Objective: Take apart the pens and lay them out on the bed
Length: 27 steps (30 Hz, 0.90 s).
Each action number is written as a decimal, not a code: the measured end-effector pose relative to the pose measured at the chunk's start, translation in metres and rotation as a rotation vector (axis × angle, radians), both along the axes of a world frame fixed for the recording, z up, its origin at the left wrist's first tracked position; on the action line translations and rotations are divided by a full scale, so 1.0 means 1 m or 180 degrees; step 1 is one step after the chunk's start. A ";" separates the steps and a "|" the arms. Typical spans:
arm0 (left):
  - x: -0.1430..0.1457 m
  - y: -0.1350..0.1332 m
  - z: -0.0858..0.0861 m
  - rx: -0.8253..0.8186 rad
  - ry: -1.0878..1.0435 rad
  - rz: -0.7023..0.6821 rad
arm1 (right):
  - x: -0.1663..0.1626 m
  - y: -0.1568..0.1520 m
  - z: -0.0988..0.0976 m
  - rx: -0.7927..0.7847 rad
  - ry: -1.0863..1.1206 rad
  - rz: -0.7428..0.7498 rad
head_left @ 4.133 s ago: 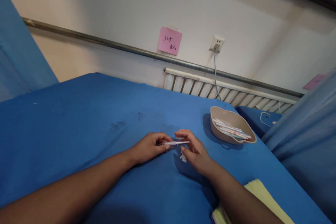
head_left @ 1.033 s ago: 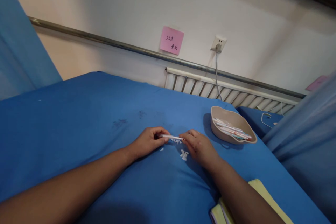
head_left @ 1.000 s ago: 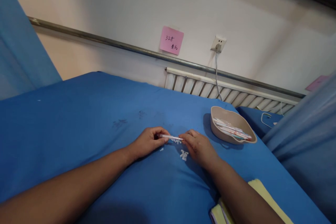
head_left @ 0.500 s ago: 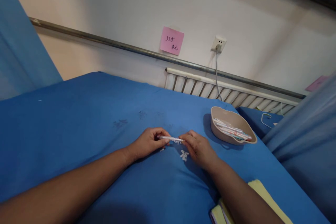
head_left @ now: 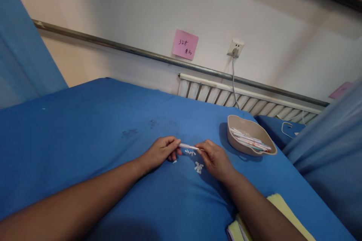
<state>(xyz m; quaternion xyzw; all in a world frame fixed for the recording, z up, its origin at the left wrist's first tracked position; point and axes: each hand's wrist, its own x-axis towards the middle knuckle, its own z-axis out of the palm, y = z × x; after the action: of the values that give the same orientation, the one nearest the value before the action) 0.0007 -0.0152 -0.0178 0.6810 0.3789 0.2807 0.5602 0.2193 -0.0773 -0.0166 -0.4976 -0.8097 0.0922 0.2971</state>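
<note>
A slim whitish pen (head_left: pixel 187 146) is held level above the blue cloth (head_left: pixel 85 131), bridging my two hands. My left hand (head_left: pixel 164 149) is closed on its left end, thumb on top. At the other end, the tip is pinched between the thumb and fingers of my right hand (head_left: pixel 213 158), which hide it. Small white pieces (head_left: pixel 190 153) lie on the cloth just below the pen. Another little pile of white pieces (head_left: pixel 198 167) sits left of my right wrist, and a single white bit (head_left: pixel 174 162) lies under my left fingers.
A beige basket (head_left: pixel 230 135) holding several pens (head_left: pixel 250 140) stands to the right. A folded yellow cloth (head_left: pixel 285 211) lies under my right forearm. Behind the bed are a radiator (head_left: pixel 209 92), a metal rail (head_left: pixel 127 48) and a socket (head_left: pixel 235 48). Blue curtains (head_left: pixel 333 158) hang at both sides.
My left thumb and fingers have shifted on the pen, and its left end is now covered by them. The right hand has barely moved. The basket and white pieces stay in place.
</note>
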 end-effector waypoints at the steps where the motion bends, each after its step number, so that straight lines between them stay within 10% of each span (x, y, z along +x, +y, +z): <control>1: 0.000 0.000 0.000 -0.0011 -0.0004 0.0023 | 0.001 0.001 -0.001 0.0024 -0.0035 0.0010; 27: 0.002 -0.001 0.003 -0.0212 -0.0669 0.0217 | -0.001 0.003 -0.005 0.0064 -0.0140 -0.0020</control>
<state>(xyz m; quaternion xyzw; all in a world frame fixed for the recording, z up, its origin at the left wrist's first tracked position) 0.0031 -0.0166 -0.0146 0.6155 0.3501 0.3567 0.6093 0.2179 -0.0740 -0.0218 -0.4991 -0.8153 0.0722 0.2844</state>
